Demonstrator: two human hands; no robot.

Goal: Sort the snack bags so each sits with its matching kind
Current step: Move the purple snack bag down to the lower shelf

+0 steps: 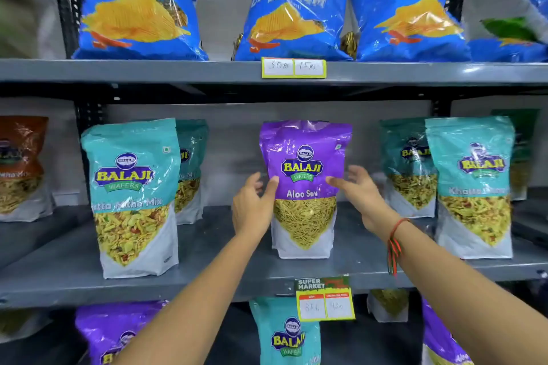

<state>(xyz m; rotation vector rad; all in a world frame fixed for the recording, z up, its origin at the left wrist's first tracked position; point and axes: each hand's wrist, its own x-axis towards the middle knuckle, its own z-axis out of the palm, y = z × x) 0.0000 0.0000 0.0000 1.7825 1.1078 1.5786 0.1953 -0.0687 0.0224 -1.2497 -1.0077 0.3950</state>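
Purple Aloo Sev bag [305,157], teal mix bags [130,163], blue crisp bags [293,15]

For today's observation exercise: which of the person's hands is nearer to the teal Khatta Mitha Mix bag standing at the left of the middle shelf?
Left. The left hand is at the purple Aloo Sev bag's left edge, on the side facing the teal Khatta Mitha Mix bag. The right hand is on the purple bag's far side.

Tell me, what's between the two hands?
The purple Aloo Sev bag, upright on the middle shelf, between left hand and right hand, in the head view.
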